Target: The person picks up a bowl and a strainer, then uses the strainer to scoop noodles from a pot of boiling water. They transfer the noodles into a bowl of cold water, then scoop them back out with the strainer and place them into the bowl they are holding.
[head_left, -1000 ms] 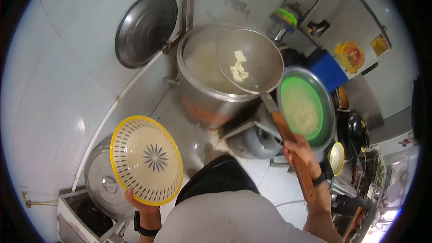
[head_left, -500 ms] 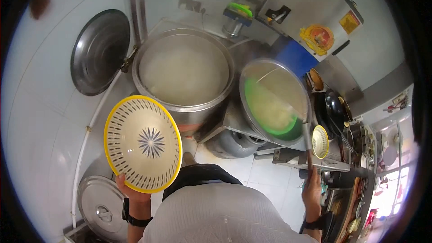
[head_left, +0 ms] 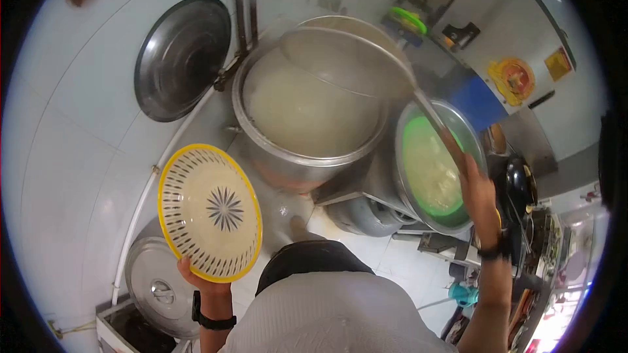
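Note:
My left hand (head_left: 197, 276) grips the lower edge of a cream bowl (head_left: 210, 216) with a yellow rim and a dark petal pattern. The bowl is tilted, its inside towards me, and I see nothing in it. My right hand (head_left: 479, 199) is closed round the handle of a large, round mesh strainer (head_left: 347, 65). The strainer is over the back of a big metal pot (head_left: 288, 152) of cloudy, steaming liquid; nothing distinct shows in its mesh. To the right stands a metal basin (head_left: 476, 132) with a green container (head_left: 411, 186) inside, holding pale food in liquid.
A dark round lid (head_left: 183, 59) leans against the left wall. Another metal lid (head_left: 160, 294) stands at lower left. Below the basin is a grey gas cylinder (head_left: 360, 214). Dark pans (head_left: 520, 180) crowd the right side, and a blue panel (head_left: 479, 101) stands behind the basin.
My right hand has risen and swung the strainer left from the basin to above the pot. The bowl stays in my left hand, barely moved. The camera view has shifted.

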The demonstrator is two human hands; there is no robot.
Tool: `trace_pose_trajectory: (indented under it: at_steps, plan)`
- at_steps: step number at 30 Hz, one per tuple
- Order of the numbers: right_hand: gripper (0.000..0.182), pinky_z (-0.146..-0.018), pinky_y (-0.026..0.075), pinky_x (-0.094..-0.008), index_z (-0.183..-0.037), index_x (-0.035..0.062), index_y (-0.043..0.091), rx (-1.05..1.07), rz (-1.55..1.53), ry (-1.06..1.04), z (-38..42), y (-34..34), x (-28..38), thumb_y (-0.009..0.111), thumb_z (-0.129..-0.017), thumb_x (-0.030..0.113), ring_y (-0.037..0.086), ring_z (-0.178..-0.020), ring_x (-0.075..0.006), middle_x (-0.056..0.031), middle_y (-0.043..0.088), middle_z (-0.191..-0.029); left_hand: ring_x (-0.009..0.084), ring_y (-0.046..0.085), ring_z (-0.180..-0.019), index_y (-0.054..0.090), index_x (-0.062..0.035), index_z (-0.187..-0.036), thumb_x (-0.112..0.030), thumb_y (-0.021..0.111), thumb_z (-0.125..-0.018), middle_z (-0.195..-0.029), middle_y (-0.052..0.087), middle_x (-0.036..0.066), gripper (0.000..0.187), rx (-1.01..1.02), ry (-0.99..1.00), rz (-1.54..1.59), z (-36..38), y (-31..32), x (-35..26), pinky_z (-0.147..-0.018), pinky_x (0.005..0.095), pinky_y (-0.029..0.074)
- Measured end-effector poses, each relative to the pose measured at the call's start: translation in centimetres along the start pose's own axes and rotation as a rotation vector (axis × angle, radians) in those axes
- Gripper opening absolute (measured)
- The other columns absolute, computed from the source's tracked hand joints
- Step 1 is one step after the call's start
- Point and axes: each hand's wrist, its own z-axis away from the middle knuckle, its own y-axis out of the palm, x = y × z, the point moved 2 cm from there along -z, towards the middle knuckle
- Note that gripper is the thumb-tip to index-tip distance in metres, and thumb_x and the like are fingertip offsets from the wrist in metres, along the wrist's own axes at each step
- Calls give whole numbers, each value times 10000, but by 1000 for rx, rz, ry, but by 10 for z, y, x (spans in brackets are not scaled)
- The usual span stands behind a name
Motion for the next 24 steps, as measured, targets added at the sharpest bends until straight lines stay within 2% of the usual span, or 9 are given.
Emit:
trace_pose_trajectory:
  at_steps: [5,8,12,14,16,18,20,22,24]
  plan:
    - [274,-536,458,-451,-1081,48,455,2,247,-318,-187,54,66,451,-818,123,592,-683,-355,-177,598,-708,266,541,-989,442,-82,-1188,-408,449,-760,-1127,523,110,538,-199,188,-79,42,-2,-10,-789,430,480]
    - [136,-570,474,-440,-892,51,503,-102,587,-541,-233,88,91,476,-815,160,616,-670,-315,-185,612,-761,259,500,-1050,399,-97,-1226,-460,409,-760,-1200,478,89,591,-301,280,-98,74,-49,-15,-836,432,446]
    - [161,-554,476,-396,-890,45,565,-15,521,-597,-261,135,60,516,-780,151,618,-660,-286,-155,612,-720,208,510,-1020,392,-127,-1207,-538,365,-766,-1138,501,43,603,-661,336,-185,92,-22,-9,-816,390,446]
    - [180,-544,478,-366,-890,41,607,25,481,-623,-273,140,56,543,-757,144,619,-654,-267,-135,612,-693,202,506,-1024,392,-136,-1210,-544,359,-766,-1145,498,37,604,-654,359,-156,93,-17,-8,-817,385,443]
    - [265,-555,472,-359,-949,56,608,931,500,-446,-241,57,112,602,-711,172,617,-685,-246,-124,619,-771,196,503,-1028,392,-144,-1214,-549,353,-766,-1153,495,30,605,-648,387,-126,94,-15,-4,-818,380,441]
    - [299,-597,469,-343,-971,59,584,1109,418,-607,-247,93,101,595,-723,227,596,-662,-209,-113,604,-734,202,502,-1003,447,-158,-1183,-524,496,-701,-1115,518,16,607,-703,441,-67,98,-14,-2,-837,388,409]
    - [296,-533,445,-314,-968,59,584,1171,-294,-938,-248,173,56,601,-747,256,547,-578,-174,-83,562,-654,205,498,-1010,448,-165,-1184,-524,498,-699,-1124,512,15,606,-754,499,-106,103,-17,0,-834,395,410]
    - [182,-497,428,-295,-838,46,578,1611,-483,-138,-208,144,113,566,-787,220,498,-513,-156,-35,488,-565,209,494,-1018,449,-171,-1186,-523,500,-697,-1132,507,14,604,-809,550,-148,107,-21,2,-832,401,410]
    - [157,-448,419,-276,-707,76,524,1671,-830,-15,-186,155,135,542,-816,189,471,-463,-136,7,438,-525,205,481,-1033,449,-182,-1189,-532,493,-702,-1158,487,17,602,-763,548,-115,107,-23,2,-832,406,408]
